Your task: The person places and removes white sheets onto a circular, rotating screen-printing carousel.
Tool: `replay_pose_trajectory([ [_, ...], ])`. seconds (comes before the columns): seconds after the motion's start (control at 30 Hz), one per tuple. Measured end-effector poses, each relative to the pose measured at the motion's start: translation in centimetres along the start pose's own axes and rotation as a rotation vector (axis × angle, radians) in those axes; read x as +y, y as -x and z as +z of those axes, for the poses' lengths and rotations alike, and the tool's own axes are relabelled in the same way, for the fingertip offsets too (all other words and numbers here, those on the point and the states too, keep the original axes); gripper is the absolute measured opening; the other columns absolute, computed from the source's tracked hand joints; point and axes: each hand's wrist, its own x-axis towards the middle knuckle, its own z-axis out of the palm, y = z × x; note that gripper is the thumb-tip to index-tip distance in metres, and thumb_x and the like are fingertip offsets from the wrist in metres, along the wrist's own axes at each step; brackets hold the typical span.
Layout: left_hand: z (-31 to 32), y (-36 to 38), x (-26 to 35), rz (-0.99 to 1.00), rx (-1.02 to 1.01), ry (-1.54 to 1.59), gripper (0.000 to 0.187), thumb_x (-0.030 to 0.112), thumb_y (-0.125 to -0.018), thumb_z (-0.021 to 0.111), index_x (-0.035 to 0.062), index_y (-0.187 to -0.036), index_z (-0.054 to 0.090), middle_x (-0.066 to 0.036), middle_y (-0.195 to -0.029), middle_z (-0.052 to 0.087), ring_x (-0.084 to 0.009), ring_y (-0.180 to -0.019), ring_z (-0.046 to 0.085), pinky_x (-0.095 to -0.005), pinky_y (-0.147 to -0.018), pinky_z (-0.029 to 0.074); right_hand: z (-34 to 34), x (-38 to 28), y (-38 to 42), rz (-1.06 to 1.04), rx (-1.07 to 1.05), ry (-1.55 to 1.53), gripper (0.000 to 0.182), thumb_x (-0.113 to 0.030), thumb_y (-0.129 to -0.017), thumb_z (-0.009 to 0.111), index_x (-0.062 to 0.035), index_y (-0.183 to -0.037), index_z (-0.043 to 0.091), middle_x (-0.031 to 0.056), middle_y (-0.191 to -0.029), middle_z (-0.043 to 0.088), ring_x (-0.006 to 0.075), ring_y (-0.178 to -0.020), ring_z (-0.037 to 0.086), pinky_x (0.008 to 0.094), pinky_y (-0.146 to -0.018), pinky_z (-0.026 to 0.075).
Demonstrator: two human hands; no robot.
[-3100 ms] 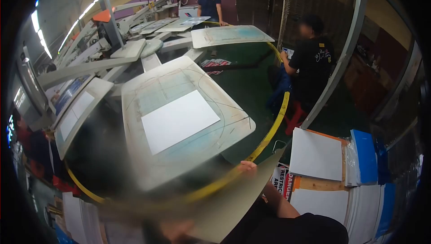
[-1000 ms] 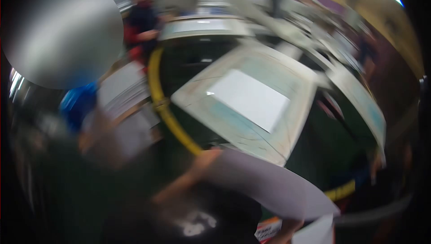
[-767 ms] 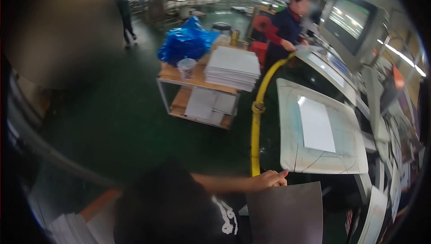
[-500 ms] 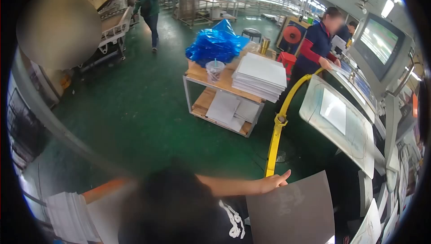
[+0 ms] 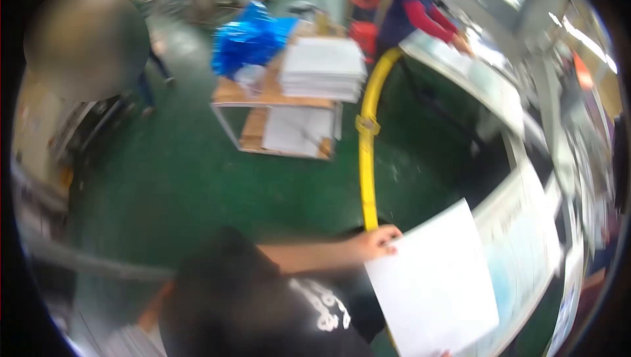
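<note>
In the head view, my left hand [image 5: 378, 242] grips the upper left corner of a large white sheet [image 5: 437, 285], with the fingers at its edge. The sheet is tilted and overlaps a pale machine panel [image 5: 519, 245]. A fingertip of my right hand [image 5: 445, 354] shows at the sheet's lower edge, the rest of that hand cut off by the frame. Below my left forearm is the black shirt with white lettering [image 5: 325, 304]. Motion blurs much of the picture.
A curved yellow bar [image 5: 369, 166] rises beyond my left hand. Further back stands a cart [image 5: 227, 94] with stacked white sheets [image 5: 322, 71] and crumpled blue plastic [image 5: 243, 45]. A co-worker [image 5: 407, 12] reaches over another machine panel [image 5: 493, 87].
My view has turned to the right, so the cart and co-worker sit further left. The sheet at my left hand showed a dark grey face; now a white face shows.
</note>
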Motion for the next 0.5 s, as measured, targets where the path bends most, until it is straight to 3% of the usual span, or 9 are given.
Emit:
replay_pose_trajectory([
  [0.03, 0.3, 0.1, 2.7, -0.127, 0.049, 0.069, 0.025, 0.011, -0.088, 0.057, 0.0047, -0.111, 0.049, -0.006, -0.087, 0.061, -0.0105, -0.081, 0.057, -0.0263, -0.070, 0.046, 0.2, -0.8, 0.5, 0.004, -0.089, -0.005, 0.045, -0.019, -0.081, 0.068, 0.0066, -0.116, 0.053, 0.0187, -0.109, 0.056, 0.0286, -0.093, 0.051, 0.0423, -0.079, 0.043],
  [0.07, 0.6, 0.1, 5.4, -0.250, 0.107, 0.144, 0.024, 0.009, -0.088, 0.056, 0.0035, -0.111, 0.050, -0.006, -0.088, 0.061, -0.0105, -0.081, 0.057, -0.0257, -0.071, 0.046, 0.8, -1.3, 1.5, -0.001, -0.026, 0.024, 0.046, -0.022, -0.083, 0.066, 0.0070, -0.116, 0.051, 0.0186, -0.110, 0.055, 0.0274, -0.094, 0.051, 0.0415, -0.080, 0.043],
  [0.1, 0.8, -0.5, 5.5, -0.268, 0.106, 0.157, 0.026, 0.009, -0.088, 0.057, 0.0015, -0.112, 0.050, -0.006, -0.091, 0.062, -0.0103, -0.083, 0.058, -0.0250, -0.073, 0.047, -0.2, 0.6, 0.2, -0.003, -0.180, -0.131, 0.036, -0.021, -0.092, 0.053, 0.0028, -0.118, 0.049, 0.0136, -0.108, 0.057, 0.0210, -0.097, 0.055, 0.0301, -0.086, 0.044],
  [0.13, 0.8, -1.3, 5.4, -0.260, 0.059, 0.017, 0.027, 0.009, -0.088, 0.057, 0.0004, -0.113, 0.049, -0.007, -0.095, 0.063, -0.0101, -0.085, 0.058, -0.0244, -0.074, 0.047, -0.7, 1.3, 0.1, -0.067, -0.110, -0.043, 0.039, -0.011, -0.090, 0.055, 0.0042, -0.124, 0.044, 0.0140, -0.114, 0.055, 0.0178, -0.095, 0.054, 0.0300, -0.083, 0.044],
  [0.17, 1.1, -1.7, 5.9, -0.245, 0.053, 0.071, 0.027, 0.009, -0.089, 0.056, 0.0002, -0.113, 0.049, -0.008, -0.096, 0.063, -0.0097, -0.086, 0.058, -0.0242, -0.074, 0.047, -0.9, 2.4, 0.3, -0.145, -0.026, -0.017, 0.041, -0.017, -0.089, 0.060, 0.0044, -0.121, 0.046, 0.0119, -0.107, 0.058, 0.0160, -0.093, 0.053, 0.0281, -0.082, 0.043],
  [0.23, 2.1, -3.1, 3.7, -0.156, 0.009, 0.192, 0.027, 0.008, -0.089, 0.056, -0.0009, -0.114, 0.048, -0.008, -0.094, 0.064, -0.0092, -0.083, 0.059, -0.0227, -0.074, 0.047, -1.2, 2.1, 0.9, 0.036, -0.004, 0.097, 0.043, -0.014, -0.089, 0.058, 0.0050, -0.125, 0.042, 0.0139, -0.109, 0.058, 0.0170, -0.097, 0.054, 0.0288, -0.083, 0.043],
  [0.37, 4.1, -5.6, 3.8, -0.190, -0.025, 0.267, 0.030, 0.007, -0.088, 0.057, -0.0029, -0.115, 0.049, -0.010, -0.093, 0.066, -0.0101, -0.085, 0.060, -0.0209, -0.074, 0.046, -0.3, 0.9, 1.2, -0.019, 0.089, 0.021, 0.047, -0.008, -0.086, 0.062, 0.0053, -0.125, 0.040, 0.0162, -0.116, 0.054, 0.0201, -0.102, 0.053, 0.0299, -0.088, 0.042],
  [0.47, 4.3, -9.2, 6.1, -0.142, -0.190, -0.113, 0.040, 0.014, -0.085, 0.063, -0.0026, -0.119, 0.052, -0.013, -0.097, 0.067, -0.0162, -0.085, 0.063, -0.0235, -0.078, 0.047, -0.1, 1.2, -1.3, -0.125, 0.224, 0.113, 0.057, -0.007, -0.079, 0.069, 0.0079, -0.125, 0.038, 0.0195, -0.119, 0.052, 0.0238, -0.106, 0.053, 0.0317, -0.092, 0.041],
  [0.5, 4.6, -10.6, 5.5, -0.083, -0.260, -0.164, 0.045, 0.021, -0.082, 0.066, -0.0017, -0.119, 0.054, -0.015, -0.103, 0.065, -0.0212, -0.094, 0.061, -0.0281, -0.083, 0.046, -0.1, 1.3, -2.7, -0.135, 0.240, 0.168, 0.056, -0.007, -0.079, 0.069, 0.0100, -0.123, 0.039, 0.0208, -0.120, 0.052, 0.0245, -0.107, 0.053, 0.0324, -0.092, 0.041],
])
